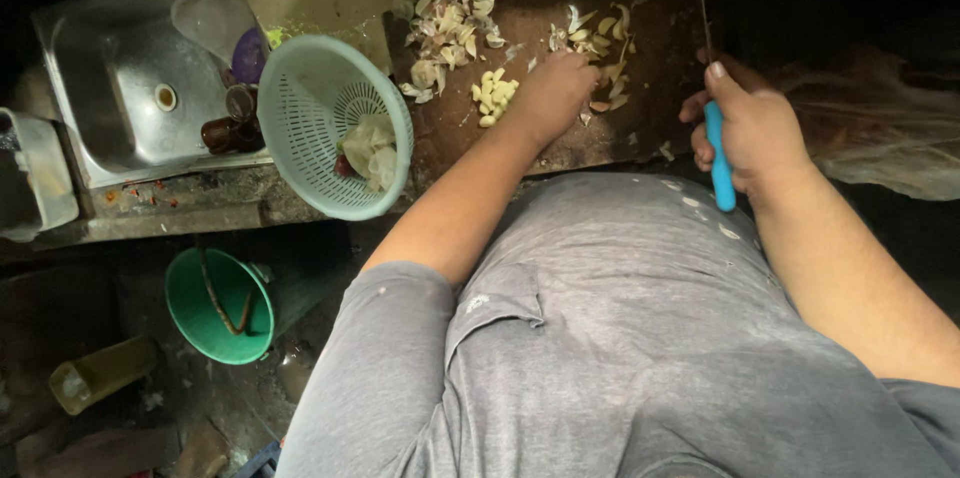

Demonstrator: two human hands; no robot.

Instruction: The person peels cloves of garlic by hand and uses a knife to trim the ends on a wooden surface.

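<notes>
Dim counter, a worn dark wooden board (560,18) on it. Left hand (550,93) rests knuckles-down beside a small pile of peeled pale garlic cloves (493,96), papery skins (447,33) pushed beyond. Right hand (755,128) grips a blue-handled knife (717,153), blade upward. A mint plastic colander (310,103) sits left.

The left hand (552,90) covers whatever lies under its fingers on the dark wooden surface (650,28). Darkness swallows the thin knife blade's (703,8) tip, and the small dark items in the steel sink (110,68) stay unidentifiable.
</notes>
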